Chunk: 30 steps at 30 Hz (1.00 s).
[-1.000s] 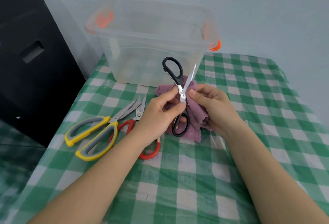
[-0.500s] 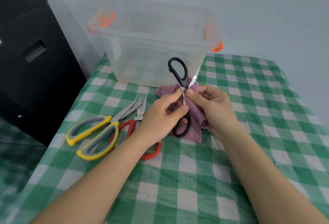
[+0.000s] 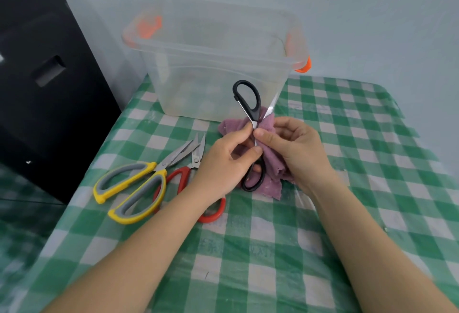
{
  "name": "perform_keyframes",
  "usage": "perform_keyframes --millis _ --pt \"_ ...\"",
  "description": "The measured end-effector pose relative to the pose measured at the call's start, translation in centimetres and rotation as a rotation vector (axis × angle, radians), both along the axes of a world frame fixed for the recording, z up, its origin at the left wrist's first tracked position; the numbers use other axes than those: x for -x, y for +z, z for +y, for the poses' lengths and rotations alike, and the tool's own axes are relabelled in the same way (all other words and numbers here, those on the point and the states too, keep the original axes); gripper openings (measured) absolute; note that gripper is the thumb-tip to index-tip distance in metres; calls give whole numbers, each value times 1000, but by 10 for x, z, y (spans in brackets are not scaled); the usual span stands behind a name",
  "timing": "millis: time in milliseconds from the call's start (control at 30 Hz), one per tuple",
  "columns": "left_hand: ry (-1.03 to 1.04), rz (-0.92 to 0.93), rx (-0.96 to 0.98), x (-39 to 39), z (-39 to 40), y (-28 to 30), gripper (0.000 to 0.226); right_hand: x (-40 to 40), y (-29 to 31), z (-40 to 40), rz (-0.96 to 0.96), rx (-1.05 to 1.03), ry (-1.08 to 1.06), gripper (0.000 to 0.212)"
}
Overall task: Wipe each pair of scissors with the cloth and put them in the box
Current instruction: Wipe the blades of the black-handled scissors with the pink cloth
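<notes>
We see the left hand pinching the opened black scissors, the right hand gripping the cloth around one blade, just before the box; bare table nearer.

We see the left hand pinching the black scissors near their pivot, blades spread wide, while the right hand holds the purple cloth against one blade. Yellow scissors and red scissors (partly under the forearm) lie on the checked tablecloth before the clear box.
</notes>
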State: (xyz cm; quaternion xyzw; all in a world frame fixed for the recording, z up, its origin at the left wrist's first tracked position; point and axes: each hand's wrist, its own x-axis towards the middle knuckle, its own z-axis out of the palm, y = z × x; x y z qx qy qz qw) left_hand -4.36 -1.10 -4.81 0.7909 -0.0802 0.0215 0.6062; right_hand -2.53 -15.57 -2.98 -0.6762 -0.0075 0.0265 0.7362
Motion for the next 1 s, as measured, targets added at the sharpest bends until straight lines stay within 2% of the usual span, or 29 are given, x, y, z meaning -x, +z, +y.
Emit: perform_keyframes --millis 133,200,433,500,633,767,867,1000 --pt "37 -35 -31 0 -1 -2 47 0 0 3 6 -25 -32 9" --pt "18 -10 -10 1 -1 -1 48 -1 0 1 31 -66 4 6" --pt "-50 40 79 0 4 6 39 -2 7 -11 149 -251 194 15" --pt "-27 42 61 1 3 6 36 -2 6 -9 112 -214 169 20" --pt "0 -5 -59 3 -1 4 47 1 3 1 12 -59 42 31" --pt "12 -15 -71 2 -1 2 50 1 3 5 22 -78 -9 42" --pt "11 18 -34 2 -1 1 54 -1 2 3 51 -109 21 31" --pt "-21 32 3 0 1 1 41 -2 1 -1 48 -132 66 6"
